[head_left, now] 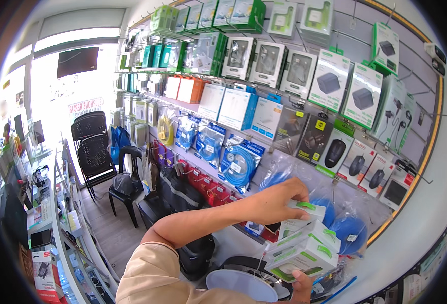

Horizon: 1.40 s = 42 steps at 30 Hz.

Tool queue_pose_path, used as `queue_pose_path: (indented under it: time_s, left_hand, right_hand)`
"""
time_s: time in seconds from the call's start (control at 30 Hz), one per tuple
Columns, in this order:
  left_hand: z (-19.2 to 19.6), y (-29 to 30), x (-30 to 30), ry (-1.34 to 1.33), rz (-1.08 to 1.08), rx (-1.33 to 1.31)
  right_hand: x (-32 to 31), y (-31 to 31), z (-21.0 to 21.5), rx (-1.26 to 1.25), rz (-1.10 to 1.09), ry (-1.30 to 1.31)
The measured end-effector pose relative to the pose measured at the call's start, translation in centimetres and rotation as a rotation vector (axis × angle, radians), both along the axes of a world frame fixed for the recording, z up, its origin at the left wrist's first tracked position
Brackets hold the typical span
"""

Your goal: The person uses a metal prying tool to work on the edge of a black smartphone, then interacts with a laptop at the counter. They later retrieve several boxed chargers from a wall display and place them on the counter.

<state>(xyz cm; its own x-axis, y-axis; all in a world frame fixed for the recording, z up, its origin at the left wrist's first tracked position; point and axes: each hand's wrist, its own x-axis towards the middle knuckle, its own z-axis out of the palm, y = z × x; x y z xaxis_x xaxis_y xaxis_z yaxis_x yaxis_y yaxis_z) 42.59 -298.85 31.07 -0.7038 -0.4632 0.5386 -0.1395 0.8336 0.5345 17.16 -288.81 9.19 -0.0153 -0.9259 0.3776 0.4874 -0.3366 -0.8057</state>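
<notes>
My left arm, in a beige sleeve, reaches across to the right. At its end my left hand (281, 202) is closed on the upper edge of a small white box (302, 223) with a green hang tab. Just below and in front of it, my right hand (300, 288) grips more white boxes (309, 258) of the same kind, stacked together, with its thumb on the lower front face. Their green tabs point up to the right. The left hand's fingertips are partly hidden behind the box it holds. Blue coiled cables in clear bags (347, 233) hang close behind the boxes.
A slatted display wall (411, 45) carries rows of packaged chargers, mice and cables on hooks. Below my arms stand a round white stool seat (241, 286) and a black bag (195, 258). Black chairs (92, 149) are at the far left, beside a glass counter (63, 243).
</notes>
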Motion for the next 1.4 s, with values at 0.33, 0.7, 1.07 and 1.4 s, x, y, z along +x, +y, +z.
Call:
queue_pose_path:
  time_s: [0.33,0.7,1.07,1.4]
  left_hand:
    - [10.7,-2.2,1.9,0.530,-0.155,0.153]
    - [45.0,-5.9,-2.5,0.881,-0.272,-0.323]
    - [61.1,-13.3,-6.8,0.629,0.363,-0.424]
    - [59.6,-13.4,-8.6,0.617,0.185,-0.276]
  right_hand:
    - [5.7,-4.2,2.7,-0.311,0.059,-0.330]
    - [5.6,-1.3,1.8,-0.099,-0.164,-0.234]
    - [-0.3,1.2,1.4,-0.102,-0.142,-0.395]
    - [-3.7,3.9,2.3,-0.086,-0.189,-0.386]
